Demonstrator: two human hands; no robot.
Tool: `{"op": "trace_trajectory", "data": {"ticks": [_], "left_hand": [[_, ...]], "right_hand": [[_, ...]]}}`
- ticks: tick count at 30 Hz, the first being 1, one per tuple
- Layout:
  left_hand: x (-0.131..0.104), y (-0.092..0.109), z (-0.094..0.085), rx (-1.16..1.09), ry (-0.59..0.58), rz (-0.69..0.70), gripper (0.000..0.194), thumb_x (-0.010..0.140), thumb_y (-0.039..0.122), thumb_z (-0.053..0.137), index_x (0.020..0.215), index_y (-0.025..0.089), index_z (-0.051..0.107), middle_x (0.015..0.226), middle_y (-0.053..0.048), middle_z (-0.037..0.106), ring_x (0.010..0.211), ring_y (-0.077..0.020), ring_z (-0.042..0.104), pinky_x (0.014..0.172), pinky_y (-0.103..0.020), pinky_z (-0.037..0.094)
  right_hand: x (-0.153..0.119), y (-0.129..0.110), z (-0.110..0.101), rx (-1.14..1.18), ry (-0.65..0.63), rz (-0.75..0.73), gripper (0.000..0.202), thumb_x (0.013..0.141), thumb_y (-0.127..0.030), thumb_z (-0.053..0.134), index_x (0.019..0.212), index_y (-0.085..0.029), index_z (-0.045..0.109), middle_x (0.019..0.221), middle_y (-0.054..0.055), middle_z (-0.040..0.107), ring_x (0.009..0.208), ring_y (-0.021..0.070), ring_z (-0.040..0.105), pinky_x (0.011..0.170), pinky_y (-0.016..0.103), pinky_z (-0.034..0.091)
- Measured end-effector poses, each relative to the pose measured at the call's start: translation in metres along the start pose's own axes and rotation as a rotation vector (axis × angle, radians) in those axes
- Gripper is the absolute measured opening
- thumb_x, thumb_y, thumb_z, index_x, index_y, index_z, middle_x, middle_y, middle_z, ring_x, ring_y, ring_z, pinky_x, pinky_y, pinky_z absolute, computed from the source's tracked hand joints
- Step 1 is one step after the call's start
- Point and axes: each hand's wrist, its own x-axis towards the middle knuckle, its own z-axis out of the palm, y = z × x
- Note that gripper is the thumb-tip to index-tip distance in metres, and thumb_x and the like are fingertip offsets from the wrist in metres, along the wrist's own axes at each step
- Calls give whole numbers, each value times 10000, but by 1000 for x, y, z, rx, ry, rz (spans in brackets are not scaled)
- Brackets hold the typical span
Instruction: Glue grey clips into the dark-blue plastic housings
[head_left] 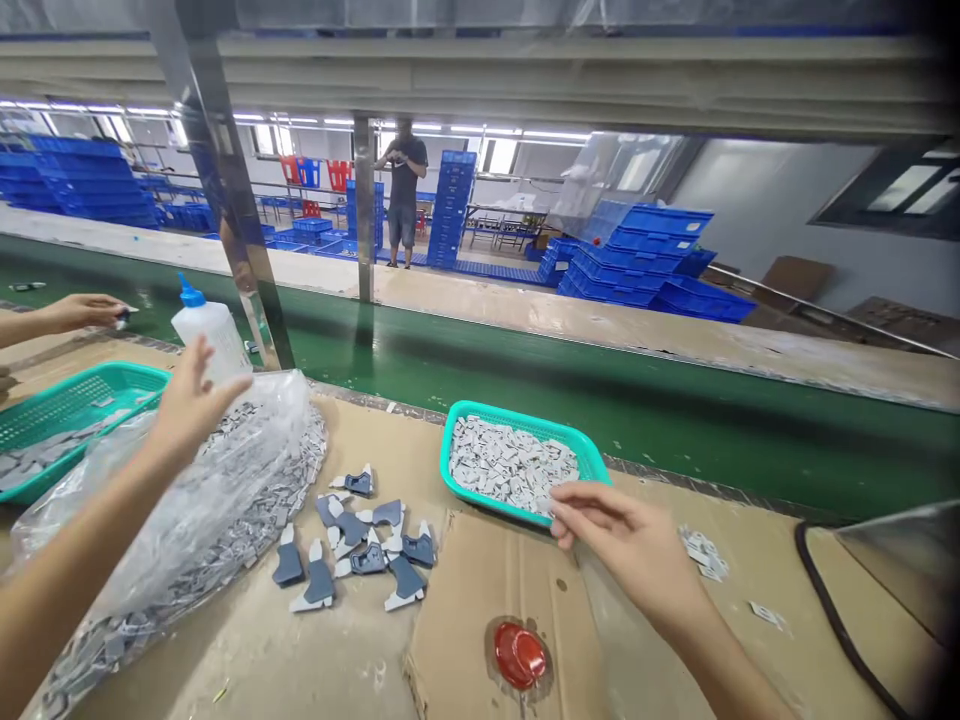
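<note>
My left hand (191, 400) is raised over a clear plastic bag (255, 480) full of small grey parts. Its fingers are spread, slightly blurred, with nothing in them. At the front rim of a green basket (452, 470), my right hand (622, 545) has thumb and forefinger pinched together; what lies between them cannot be made out. Small light-grey plastic pieces (510, 460) fill this basket. Between my hands, several dark blue-grey and white plastic parts (367, 555) lie loose on the cardboard. Nearer me is a red cap-like dish (519, 655), seemingly holding wet liquid.
A white squeeze bottle (214, 335) with a blue cap stands behind the bag. Another green basket (124, 370) and a co-worker's hand (75, 313) holding a small dark part are at left. A green conveyor belt (675, 400) runs behind. Loose pieces (703, 553) lie right.
</note>
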Motion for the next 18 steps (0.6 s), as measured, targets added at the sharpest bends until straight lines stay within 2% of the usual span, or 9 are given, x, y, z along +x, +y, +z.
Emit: {"op": "trace_trajectory", "data": {"ticks": [2,3,6,8,12,16,18], "left_hand": [[-48,25,10,-23,-137,125,529,886,395,433,1346,194,265,1382,-83,345,1251,-207,366,1037,-354,342],[-70,34,17,-8,-224,180,455,872,366,460,1297,235,364,1355,-46,390,1222,-194,402,1031,-350,349],[-111,46,39,114,-480,362,343,885,255,386,1210,248,494,1350,-46,394,1243,-209,370,1031,-399,331],[-117,41,51,178,-591,443,383,891,195,315,1229,204,494,1347,-77,398,1245,-213,360,1026,-406,330],[-107,24,65,203,-660,467,375,896,214,309,1170,142,554,1207,-100,531,1155,-234,433,986,-404,360],[-100,18,66,209,-702,437,370,884,283,349,1148,139,564,1196,-102,540,1121,-257,448,965,-414,357],[-100,18,64,206,-729,411,347,877,298,362,1123,157,561,1177,-93,543,1122,-256,444,958,-400,352]], "right_hand": [[-24,0,3,88,-35,78,785,576,-679,533,988,-11,550,785,127,568,626,67,564,625,156,513],[-34,1,5,145,-53,140,817,541,-675,568,1011,-7,547,808,141,570,653,85,579,647,157,524],[-59,10,5,312,-94,346,871,426,-610,677,1050,-21,533,859,150,571,700,107,594,682,145,535],[-72,19,4,351,-92,415,868,385,-597,698,1016,-27,526,807,134,570,670,95,582,646,137,525],[-92,38,6,353,-104,464,883,388,-648,676,985,-25,488,704,94,540,631,65,548,588,131,489],[-101,48,20,317,-121,355,832,515,-699,583,978,-15,484,703,85,521,592,13,502,557,93,451],[-102,50,29,298,-86,292,757,552,-680,563,912,-16,507,780,97,522,663,2,516,614,68,468]]}}
